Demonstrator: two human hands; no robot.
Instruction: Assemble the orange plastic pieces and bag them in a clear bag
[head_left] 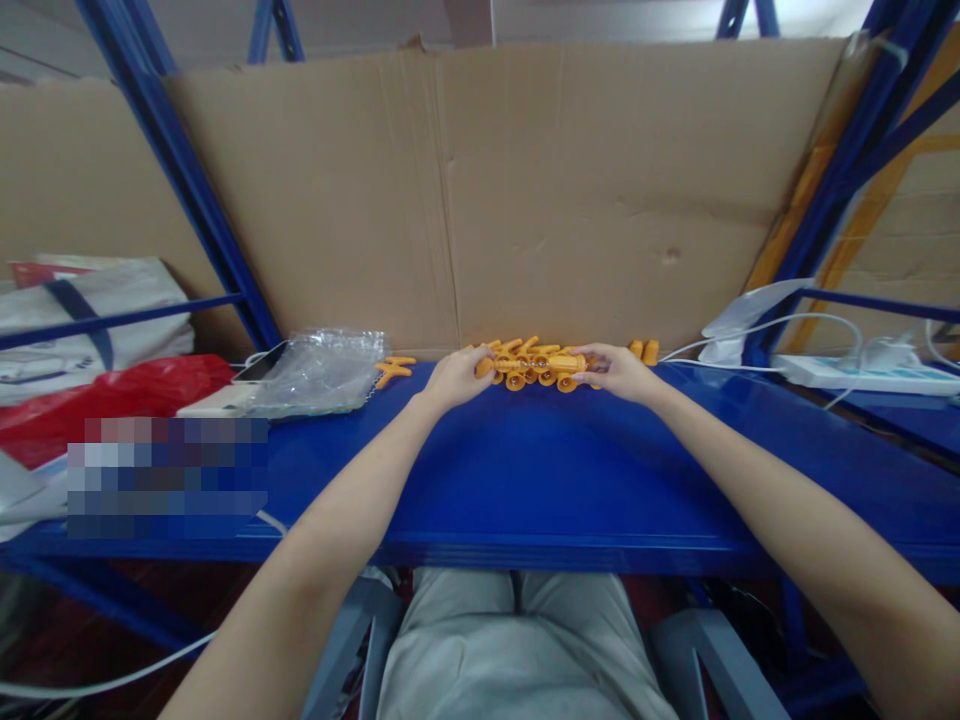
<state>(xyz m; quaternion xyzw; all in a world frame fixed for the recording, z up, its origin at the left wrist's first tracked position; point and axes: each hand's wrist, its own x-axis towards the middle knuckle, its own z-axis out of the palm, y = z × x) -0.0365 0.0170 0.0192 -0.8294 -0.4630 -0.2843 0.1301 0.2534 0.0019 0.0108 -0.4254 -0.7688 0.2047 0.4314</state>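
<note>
A pile of small orange plastic parts (534, 362) lies at the back of the blue shelf (525, 470), against the cardboard wall. My left hand (457, 375) is curled at the left end of the pile, fingers closed on an orange piece. My right hand (616, 370) pinches the right end of an orange cylinder-shaped piece (564, 363) held between both hands. One loose orange part (394, 368) lies to the left of the pile, and two more (645, 350) sit at its right end.
A clear plastic bag (322, 372) lies left of the pile, over a phone (259, 365). Red (112, 400) and white (90, 310) bags lie far left. A white power strip (855, 375) with cables sits at the right. Blue rack posts (187, 180) flank the cardboard (525, 190).
</note>
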